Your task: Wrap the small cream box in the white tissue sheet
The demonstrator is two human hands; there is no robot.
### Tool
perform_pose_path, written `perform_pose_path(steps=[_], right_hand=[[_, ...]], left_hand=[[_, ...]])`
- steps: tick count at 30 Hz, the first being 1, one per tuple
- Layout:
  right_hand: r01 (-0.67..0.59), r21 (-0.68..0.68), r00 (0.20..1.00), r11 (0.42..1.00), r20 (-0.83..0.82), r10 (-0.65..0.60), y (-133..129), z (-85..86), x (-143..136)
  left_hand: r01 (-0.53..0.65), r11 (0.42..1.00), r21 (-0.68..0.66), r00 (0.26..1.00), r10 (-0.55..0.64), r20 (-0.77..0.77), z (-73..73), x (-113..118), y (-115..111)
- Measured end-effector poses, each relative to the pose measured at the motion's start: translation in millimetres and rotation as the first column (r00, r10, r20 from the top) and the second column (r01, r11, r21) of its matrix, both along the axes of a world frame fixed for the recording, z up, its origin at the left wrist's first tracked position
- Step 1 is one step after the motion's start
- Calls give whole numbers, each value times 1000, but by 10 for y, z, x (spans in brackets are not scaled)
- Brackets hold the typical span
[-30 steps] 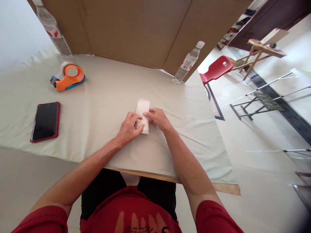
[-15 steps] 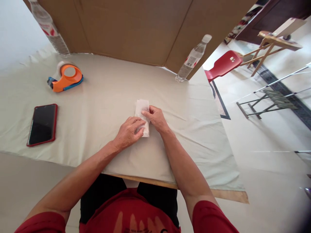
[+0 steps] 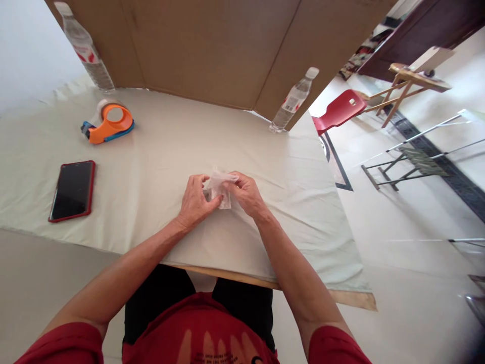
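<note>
Head camera view: the right hand (image 3: 245, 194) pinches the bunched upper part of a translucent white packet (image 3: 226, 202) between thumb and fingers; the left hand (image 3: 194, 203) sets its thumb on the lower part, index finger curved apart, its remaining grip impossible to tell. The packet is near the front of the cloth-covered table (image 3: 159, 151). Leftward lie a red-cased phone (image 3: 73, 191) and an orange-and-blue tape dispenser (image 3: 109, 130). Two white-capped bottles (image 3: 89, 55) (image 3: 292, 103), their red-and-white labels too small to read, stand by a cardboard panel (image 3: 212, 55). Lettering on the red shirt (image 3: 162, 338) is illegible.
</note>
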State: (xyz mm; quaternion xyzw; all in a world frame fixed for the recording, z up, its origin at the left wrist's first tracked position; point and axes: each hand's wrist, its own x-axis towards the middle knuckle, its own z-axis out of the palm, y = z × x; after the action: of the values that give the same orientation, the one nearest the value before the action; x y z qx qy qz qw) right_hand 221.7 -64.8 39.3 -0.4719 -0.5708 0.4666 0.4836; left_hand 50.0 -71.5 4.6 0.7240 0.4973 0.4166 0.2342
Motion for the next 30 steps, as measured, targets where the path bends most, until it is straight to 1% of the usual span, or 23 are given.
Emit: perform_pose_path(steps=[2,4,7,9,13,15,16,18,20,21,23,25,26,28,29,30], right_hand=[[-10,79,994,997,108,2,-85,4,28],[-28,160,981,987,194,-4,-165,-7,62],[-93,250,944,964,329,6,-279,-48,133],[-161,304,901,939,434,14,-355,-84,188],[-318,383,774,867,634,4,-472,-194,261],[-346,415,738,842,674,-29,-478,-257,261],[-338,428,740,838,671,-45,-460,-282,254],[-288,435,780,853,624,-55,-384,-305,234],[-209,393,849,896,528,-34,-268,-283,222],[-167,341,885,925,465,-12,-207,-256,222],[-117,184,946,976,321,53,-103,-186,230],[-123,7,976,992,184,120,-49,-115,243],[-139,-72,981,988,130,147,-45,-86,248],[-172,-189,981,967,52,185,-72,-52,249],[-184,-229,980,956,31,197,-95,-47,244],[-194,-257,979,947,17,205,-118,-49,237]], left_hand=[[48,999,4,998,-48,38,-24,-6,38],[129,991,30,990,-130,58,-40,-11,74],[226,973,38,971,-228,68,-48,-13,96],[254,967,6,963,-254,91,-45,-16,91],[296,955,-35,951,-291,106,-11,-61,88],[336,941,-37,939,-332,87,20,-118,104],[356,934,-36,933,-353,78,36,-152,116],[402,915,-46,915,-400,46,65,-220,140],[424,903,-66,906,-423,25,90,-267,161],[423,903,-77,906,-422,21,100,-278,168],[400,910,-110,916,-399,29,122,-275,178],[410,892,-189,912,-400,88,147,-260,180],[440,864,-244,898,-415,149,160,-254,180],[520,775,-359,851,-432,299,184,-253,178],[546,732,-407,832,-420,362,194,-258,177],[555,702,-447,825,-395,404,201,-263,177]])
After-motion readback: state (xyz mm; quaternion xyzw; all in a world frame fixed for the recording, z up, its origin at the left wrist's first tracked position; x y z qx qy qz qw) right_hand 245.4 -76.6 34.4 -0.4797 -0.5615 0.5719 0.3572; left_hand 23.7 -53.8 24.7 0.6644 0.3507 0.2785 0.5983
